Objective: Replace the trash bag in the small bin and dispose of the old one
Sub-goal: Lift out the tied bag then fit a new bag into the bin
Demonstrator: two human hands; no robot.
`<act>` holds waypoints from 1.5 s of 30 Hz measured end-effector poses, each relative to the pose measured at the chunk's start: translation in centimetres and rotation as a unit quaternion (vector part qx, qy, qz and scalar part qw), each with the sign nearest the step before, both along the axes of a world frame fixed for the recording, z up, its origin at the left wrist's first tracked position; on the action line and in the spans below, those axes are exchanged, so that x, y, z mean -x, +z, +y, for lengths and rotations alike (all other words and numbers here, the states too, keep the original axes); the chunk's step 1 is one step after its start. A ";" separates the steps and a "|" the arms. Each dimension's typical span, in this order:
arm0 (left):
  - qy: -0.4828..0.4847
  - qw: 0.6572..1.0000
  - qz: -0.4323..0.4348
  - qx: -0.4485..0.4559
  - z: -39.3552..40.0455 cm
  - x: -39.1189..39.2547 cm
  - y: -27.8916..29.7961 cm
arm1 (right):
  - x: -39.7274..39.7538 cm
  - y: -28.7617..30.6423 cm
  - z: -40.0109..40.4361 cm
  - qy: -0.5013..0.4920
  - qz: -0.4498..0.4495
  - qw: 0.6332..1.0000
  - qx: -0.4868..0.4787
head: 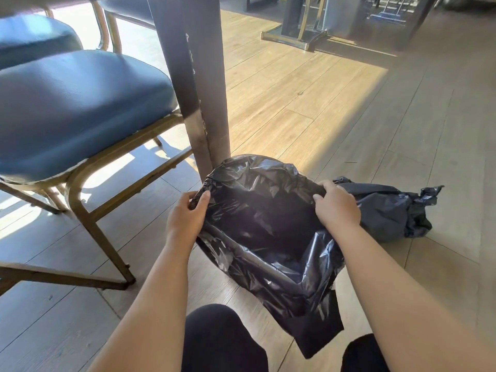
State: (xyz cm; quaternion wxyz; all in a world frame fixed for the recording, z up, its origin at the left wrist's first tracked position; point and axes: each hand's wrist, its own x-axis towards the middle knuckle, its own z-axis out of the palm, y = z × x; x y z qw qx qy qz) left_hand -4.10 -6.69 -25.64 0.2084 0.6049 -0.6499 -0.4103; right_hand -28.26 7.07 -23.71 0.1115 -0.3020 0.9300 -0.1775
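A small bin [320, 331] stands on the wooden floor, almost wholly wrapped in a glossy black trash bag [268, 218] whose mouth gapes open over the rim. My left hand [188, 216] pinches the bag's left edge. My right hand [336, 205] grips the bag's right edge at the rim. Just right of the bin lies a crumpled dark bag [389, 210], bunched up on the floor, touching the back of my right hand.
A dark table leg [196, 84] rises right behind the bin. A blue cushioned chair [77, 108] with a gold metal frame stands to the left. My knees [222, 339] are low in front. Bare floor [349, 116] stretches to the right and beyond.
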 end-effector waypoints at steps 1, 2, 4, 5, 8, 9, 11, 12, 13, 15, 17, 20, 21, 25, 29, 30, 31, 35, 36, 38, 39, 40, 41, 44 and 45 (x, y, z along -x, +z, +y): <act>0.018 0.995 0.063 -0.074 0.6 -0.1 -0.4 | 0.0 -0.3 0.2 0.003 0.004 1.000 0.010; 0.038 0.981 0.127 -0.144 1.2 -0.3 -0.9 | 0.0 -0.5 0.2 0.005 0.009 1.000 0.025; 0.074 0.944 0.221 -0.231 2.0 -0.6 -2.0 | 0.2 -0.6 0.1 0.003 0.009 0.998 0.063; 0.092 0.931 0.255 -0.244 2.1 -0.8 -2.6 | 0.2 -0.6 0.1 -0.002 0.002 0.997 0.082; 0.125 0.932 0.275 -0.203 1.9 -1.4 -3.4 | 0.3 -0.3 0.7 -0.028 -0.035 0.989 0.143; 0.134 0.939 0.254 -0.191 1.7 -1.8 -3.5 | 0.3 -0.2 1.1 -0.036 -0.038 0.985 0.162; 0.129 0.935 0.235 -0.232 1.5 -2.9 -3.3 | 0.4 -0.4 1.7 -0.054 -0.035 0.981 0.183; 0.108 0.924 0.241 -0.277 1.5 -3.3 -3.1 | 0.3 -0.4 2.1 -0.069 -0.036 0.979 0.187; 0.082 0.911 0.253 -0.316 1.8 -3.9 -2.6 | 0.2 -0.6 2.4 -0.084 -0.041 0.978 0.186; 0.037 0.889 0.265 -0.371 2.2 -4.9 -2.1 | -0.5 -0.9 3.0 -0.113 -0.072 0.973 0.190; -0.005 0.887 0.260 -0.382 2.9 -5.2 -1.7 | -1.3 -1.0 3.6 -0.133 -0.107 0.964 0.204; -0.053 0.892 0.247 -0.374 4.0 -4.9 -1.1 | -2.6 -0.8 4.1 -0.149 -0.128 0.959 0.205; -0.057 0.894 0.250 -0.368 4.1 -4.8 -0.9 | -3.1 -0.6 4.2 -0.150 -0.136 0.956 0.210; -0.068 0.919 0.225 -0.315 4.0 -5.1 -1.0 | -4.6 -0.7 5.0 -0.183 -0.175 0.926 0.281; -0.071 0.963 0.067 -0.252 3.6 -5.1 -2.4 | -5.6 -2.0 6.8 -0.276 -0.261 0.855 0.354; -0.063 0.965 0.053 -0.250 3.8 -4.9 -2.7 | -6.1 -2.6 7.2 -0.305 -0.298 0.827 0.366; -0.056 0.965 0.050 -0.250 4.0 -4.5 -3.0 | -6.4 -3.6 7.6 -0.333 -0.332 0.803 0.366; -0.005 0.921 0.206 -0.330 5.0 -3.4 -3.5 | -7.3 -8.3 9.0 -0.391 -0.390 0.769 0.322; 0.005 0.887 0.279 -0.368 5.0 -3.4 -3.5 | -7.8 -8.5 9.0 -0.389 -0.397 0.772 0.309; 0.016 0.809 0.393 -0.436 4.8 -3.8 -3.9 | -8.2 -9.3 9.1 -0.363 -0.396 0.797 0.277; 0.017 0.776 0.426 -0.464 4.7 -4.2 -4.1 | -8.1 -10.1 9.1 -0.349 -0.399 0.805 0.265; 0.012 0.757 0.440 -0.484 4.6 -4.4 -4.3 | -7.6 -11.8 9.5 -0.355 -0.409 0.804 0.246; -0.003 0.752 0.440 -0.490 4.5 -4.6 -4.4 | -7.2 -13.4 9.9 -0.369 -0.422 0.798 0.223; -0.066 0.778 0.408 -0.472 4.5 -4.4 -4.7 | -6.9 -16.8 10.6 -0.384 -0.471 0.766 0.207; -0.070 0.795 0.391 -0.459 4.6 -4.2 -4.8 | -7.6 -15.8 10.3 -0.394 -0.477 0.758 0.207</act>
